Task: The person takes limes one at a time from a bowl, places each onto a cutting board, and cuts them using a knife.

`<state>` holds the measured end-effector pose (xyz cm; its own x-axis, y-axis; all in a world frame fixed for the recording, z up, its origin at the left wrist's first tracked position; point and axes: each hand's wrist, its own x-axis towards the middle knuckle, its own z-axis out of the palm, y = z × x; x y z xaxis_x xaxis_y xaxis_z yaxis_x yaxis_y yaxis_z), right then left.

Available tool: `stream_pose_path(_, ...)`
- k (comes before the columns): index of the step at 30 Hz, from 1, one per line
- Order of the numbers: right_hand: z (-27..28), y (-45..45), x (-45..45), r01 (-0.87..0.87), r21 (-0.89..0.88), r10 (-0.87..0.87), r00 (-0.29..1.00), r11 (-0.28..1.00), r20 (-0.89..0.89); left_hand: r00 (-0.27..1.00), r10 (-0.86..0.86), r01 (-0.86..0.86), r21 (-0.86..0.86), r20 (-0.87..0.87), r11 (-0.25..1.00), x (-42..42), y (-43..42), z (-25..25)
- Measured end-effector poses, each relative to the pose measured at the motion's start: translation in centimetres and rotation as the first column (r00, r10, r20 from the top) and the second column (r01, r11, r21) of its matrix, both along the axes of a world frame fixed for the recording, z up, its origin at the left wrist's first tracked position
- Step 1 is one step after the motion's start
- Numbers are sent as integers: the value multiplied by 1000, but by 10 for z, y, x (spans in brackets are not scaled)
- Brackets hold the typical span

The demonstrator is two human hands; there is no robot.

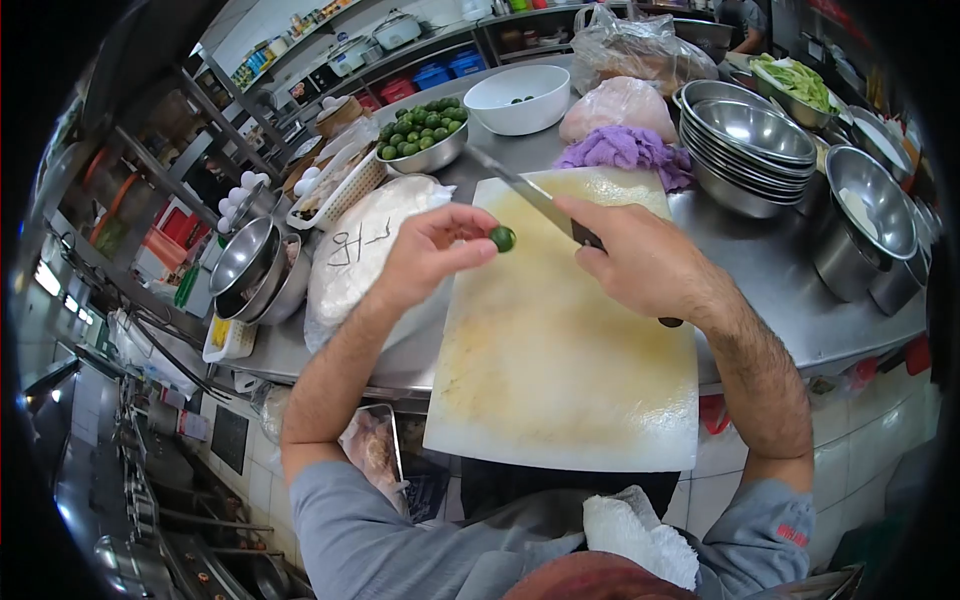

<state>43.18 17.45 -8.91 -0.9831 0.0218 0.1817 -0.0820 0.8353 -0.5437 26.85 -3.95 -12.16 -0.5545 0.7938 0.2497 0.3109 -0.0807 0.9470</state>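
Observation:
A small green citrus fruit [503, 239] is at the fingertips of my left hand [436, 250], above the upper left of the white cutting board [570, 400]. My right hand [650, 258] is closed round the dark handle of a knife [535, 195], whose blade points up and to the left. Beyond my left hand, a metal bowl [445, 152] is heaped with similar green fruits. A white bowl [518, 100] behind the board has a few green pieces inside. The purple cloth [625, 152] lies at the board's far edge.
Stacked metal bowls [745, 150] stand at the right, with more metal containers [850, 230] beyond. At the left are a marked white bag [360, 250], a white basket [350, 195], nested bowls [245, 260] and eggs [240, 195]. Plastic bags [640, 55] lie behind. Another person [750, 25] is partly visible.

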Motion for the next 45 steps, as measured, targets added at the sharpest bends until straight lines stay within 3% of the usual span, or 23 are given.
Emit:
stream_pose_path(1,0,-4,1,-15,4,15,998,1000,63,1000,0,0,-4,-1,1000,3,-2,-6)
stream_pose_path(3,0,-9,4,-24,5,23,992,1000,123,900,30,-55,-45,-436,997,5,-2,-18)
stream_pose_path(4,2,-11,5,-46,25,41,986,999,163,899,23,-49,-46,-438,998,9,-2,-22)
stream_pose_path(6,-1,-11,9,-59,44,49,978,997,203,789,65,-136,-71,-610,988,17,1,-26)
stream_pose_path(8,-11,-9,12,-84,53,81,995,995,54,772,62,-125,-55,-632,991,18,3,-27)
stream_pose_path(10,-9,-10,20,-86,41,83,994,995,68,691,83,-138,-19,-719,990,20,4,-25)
stream_pose_path(17,-26,-17,57,-85,54,86,996,995,-32,661,127,-201,-12,-740,979,27,7,-25)
stream_pose_path(24,-20,-21,77,-131,61,132,991,989,-14,631,158,-229,12,-760,973,30,10,-23)
stream_pose_path(26,-13,-23,81,-68,88,56,990,994,132,622,155,-233,8,-768,973,31,10,-23)
stream_pose_path(29,-10,-24,86,-72,102,57,989,992,139,629,154,-230,7,-762,973,31,11,-23)
stream_pose_path(38,-24,-19,56,-145,103,143,989,984,25,619,144,-221,4,-772,975,29,10,-24)
stream_pose_path(45,-22,-24,27,-140,117,133,989,983,67,626,126,-200,-2,-770,980,30,11,-23)
